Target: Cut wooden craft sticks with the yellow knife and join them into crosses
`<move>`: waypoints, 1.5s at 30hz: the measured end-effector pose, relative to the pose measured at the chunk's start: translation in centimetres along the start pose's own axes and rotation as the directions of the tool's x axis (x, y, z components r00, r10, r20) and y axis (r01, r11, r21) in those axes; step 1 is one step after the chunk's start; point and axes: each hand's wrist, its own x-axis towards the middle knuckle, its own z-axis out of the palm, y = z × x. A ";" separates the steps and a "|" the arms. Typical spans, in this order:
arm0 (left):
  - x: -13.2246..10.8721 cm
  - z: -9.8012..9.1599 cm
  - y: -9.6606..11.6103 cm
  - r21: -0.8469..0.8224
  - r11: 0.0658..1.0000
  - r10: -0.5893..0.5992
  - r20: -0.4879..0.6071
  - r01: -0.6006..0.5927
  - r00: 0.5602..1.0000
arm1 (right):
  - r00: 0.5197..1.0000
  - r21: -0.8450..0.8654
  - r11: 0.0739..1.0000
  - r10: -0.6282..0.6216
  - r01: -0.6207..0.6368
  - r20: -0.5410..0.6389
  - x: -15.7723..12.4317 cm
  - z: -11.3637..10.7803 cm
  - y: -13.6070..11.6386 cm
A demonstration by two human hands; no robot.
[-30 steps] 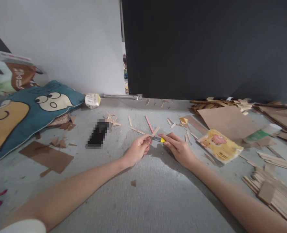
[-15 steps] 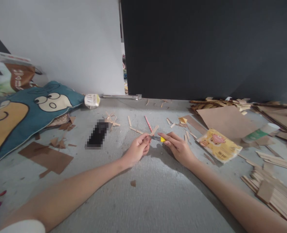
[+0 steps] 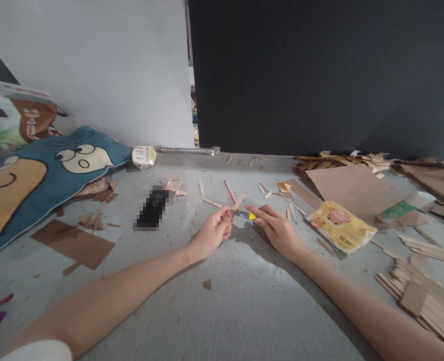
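On the grey floor, my left hand [image 3: 212,232] pinches one end of a thin wooden stick [image 3: 239,202] that points away to the upper right. My right hand [image 3: 276,228] is closed round a small yellow-handled cutter [image 3: 247,215], and its grey blade meets the stick right beside my left fingertips. A pink stick [image 3: 229,191] lies just beyond the two hands.
Wooden sticks and chips [image 3: 175,188] are scattered ahead. A black phone [image 3: 152,206] lies left of my hands, and a blue cartoon cushion [image 3: 37,175] further left. A yellow packet [image 3: 338,225], brown card sheets [image 3: 353,188] and stacked strips [image 3: 425,296] crowd the right. A dark panel [image 3: 319,75] stands behind.
Both hands stay in the same place, with the blade working at the stick. The view has shifted only slightly.
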 end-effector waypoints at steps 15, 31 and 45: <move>0.0 -0.4 -0.7 0.133 0.991 -0.029 0.045 0.023 0.999 | 0.999 0.024 1.000 -0.011 0.010 0.044 -0.1 -0.1 -0.1; -0.2 -0.2 -0.5 0.117 0.993 0.005 0.023 -0.008 1.000 | 0.999 0.073 0.997 0.001 -0.004 0.047 -0.1 -0.1 -0.1; -0.1 0.2 -0.3 0.067 0.998 0.006 0.019 -0.007 1.000 | 0.999 0.080 0.997 -0.003 -0.001 0.049 -0.1 -0.2 -0.2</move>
